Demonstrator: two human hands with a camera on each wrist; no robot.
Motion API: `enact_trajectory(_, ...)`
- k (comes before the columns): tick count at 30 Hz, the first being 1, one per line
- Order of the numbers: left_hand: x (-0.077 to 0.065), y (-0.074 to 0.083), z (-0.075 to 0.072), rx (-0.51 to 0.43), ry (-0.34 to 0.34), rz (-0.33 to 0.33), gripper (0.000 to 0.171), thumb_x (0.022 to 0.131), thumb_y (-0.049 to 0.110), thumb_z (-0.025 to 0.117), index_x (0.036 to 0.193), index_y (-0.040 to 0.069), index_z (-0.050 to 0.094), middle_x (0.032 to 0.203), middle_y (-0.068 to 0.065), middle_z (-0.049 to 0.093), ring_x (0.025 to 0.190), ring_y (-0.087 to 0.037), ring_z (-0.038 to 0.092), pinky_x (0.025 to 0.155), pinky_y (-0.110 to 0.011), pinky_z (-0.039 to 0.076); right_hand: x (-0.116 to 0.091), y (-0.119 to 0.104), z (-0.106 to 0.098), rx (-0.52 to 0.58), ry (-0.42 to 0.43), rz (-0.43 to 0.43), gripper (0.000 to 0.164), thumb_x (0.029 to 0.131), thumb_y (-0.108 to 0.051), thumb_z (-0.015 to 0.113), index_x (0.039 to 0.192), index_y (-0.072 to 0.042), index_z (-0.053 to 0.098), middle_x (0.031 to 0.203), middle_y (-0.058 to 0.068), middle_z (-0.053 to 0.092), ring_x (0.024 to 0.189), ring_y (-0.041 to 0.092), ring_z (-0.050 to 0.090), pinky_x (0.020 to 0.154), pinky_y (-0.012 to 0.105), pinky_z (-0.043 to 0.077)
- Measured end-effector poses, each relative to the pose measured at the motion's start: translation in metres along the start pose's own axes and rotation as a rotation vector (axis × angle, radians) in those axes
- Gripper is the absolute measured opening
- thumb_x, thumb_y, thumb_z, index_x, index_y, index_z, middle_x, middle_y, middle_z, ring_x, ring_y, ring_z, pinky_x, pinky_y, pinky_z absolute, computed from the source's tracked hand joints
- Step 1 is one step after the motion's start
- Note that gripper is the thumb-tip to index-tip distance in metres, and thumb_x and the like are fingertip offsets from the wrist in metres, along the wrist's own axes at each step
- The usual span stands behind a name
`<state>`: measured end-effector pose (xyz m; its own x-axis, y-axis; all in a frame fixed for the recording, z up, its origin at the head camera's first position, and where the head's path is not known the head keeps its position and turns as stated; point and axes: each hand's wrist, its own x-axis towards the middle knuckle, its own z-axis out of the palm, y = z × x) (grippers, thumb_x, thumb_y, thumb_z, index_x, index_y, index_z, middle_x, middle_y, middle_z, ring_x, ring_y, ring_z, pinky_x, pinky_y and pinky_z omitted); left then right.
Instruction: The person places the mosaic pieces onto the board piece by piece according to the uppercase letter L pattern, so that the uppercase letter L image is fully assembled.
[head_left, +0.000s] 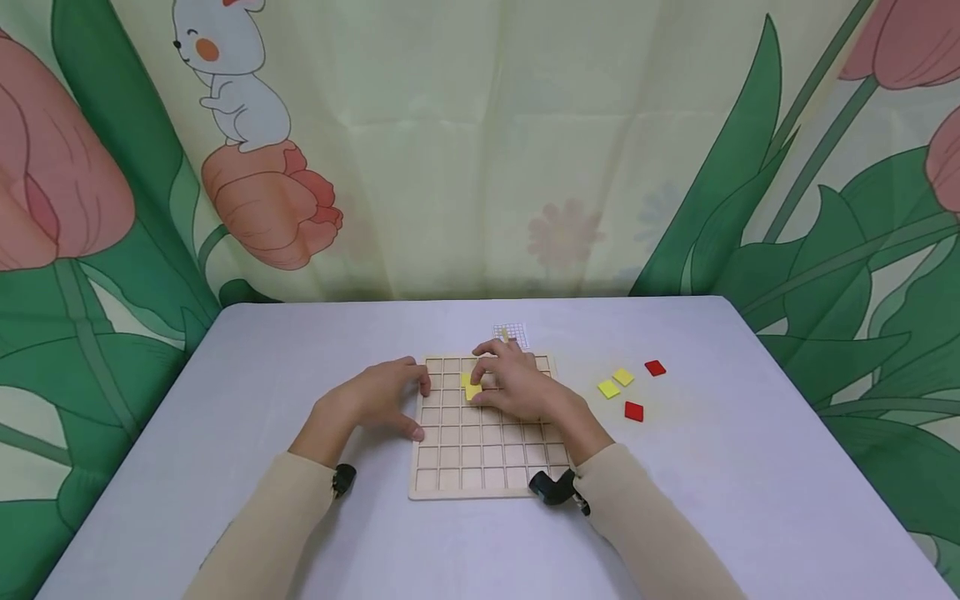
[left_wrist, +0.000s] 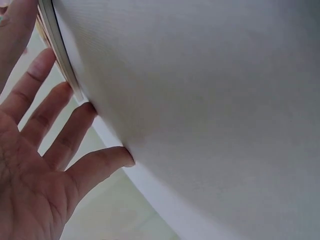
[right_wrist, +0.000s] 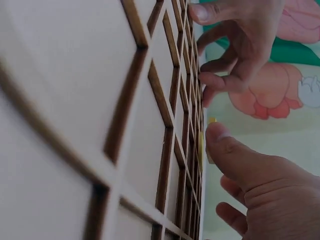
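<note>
A square wooden grid board [head_left: 442,481] lies on the white table. My left hand [head_left: 378,400] rests at its left edge with spread, relaxed fingers and thumb touching the rim; in the left wrist view the fingertips [left_wrist: 62,90] line up along that edge. Over the upper middle of the board, my right hand [head_left: 513,383] pinches a yellow square tile [head_left: 472,392] between thumb and fingers. Another yellow tile [head_left: 465,379] shows beside it in the grid. From the right wrist, the thumb [right_wrist: 235,150] covers most of the pinched tile, just above the grid bars.
Right of the board lie two loose yellow tiles [head_left: 609,389] and two red tiles [head_left: 633,412]. A small printed grid card [head_left: 517,333] lies behind the board, partly covered by the right fingers. A patterned curtain [head_left: 450,167] hangs behind the table's far edge.
</note>
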<state>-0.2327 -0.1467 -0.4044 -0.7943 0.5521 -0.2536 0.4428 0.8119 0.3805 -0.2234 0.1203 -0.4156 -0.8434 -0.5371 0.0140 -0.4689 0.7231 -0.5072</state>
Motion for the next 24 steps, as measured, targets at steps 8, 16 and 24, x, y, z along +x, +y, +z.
enact_trajectory(8,-0.001,0.001,0.002,-0.009,0.002,-0.009,0.058,0.066,0.044,0.097,0.108,0.027,0.061,0.116,0.007,0.056,0.106,-0.018,0.054,0.099,-0.042,0.048,0.002,0.0,0.006,-0.025,0.02,0.014,0.021,0.092,-0.036,0.079,0.103,-0.022,0.067,0.149,0.004,0.048,0.144,0.036,0.035,0.103,0.056,0.033)
enact_trajectory(16,-0.003,0.002,0.004,-0.008,0.005,-0.019,0.059,0.064,0.042,0.098,0.108,0.025,0.062,0.117,0.006,0.056,0.109,-0.019,0.055,0.101,-0.044,0.048,0.003,-0.001,0.012,-0.009,0.004,0.002,0.018,0.091,-0.036,0.079,0.101,-0.024,0.069,0.147,0.003,0.05,0.134,0.031,0.041,0.098,0.05,0.033)
enact_trajectory(24,-0.002,0.001,0.0,0.002,0.023,-0.014,0.059,0.064,0.044,0.097,0.108,0.027,0.061,0.117,0.007,0.057,0.108,-0.018,0.056,0.101,-0.043,0.048,0.005,-0.002,0.013,-0.038,-0.001,0.002,0.025,0.093,-0.04,0.076,0.108,-0.023,0.066,0.148,0.002,0.05,0.137,0.029,0.041,0.103,0.053,0.033)
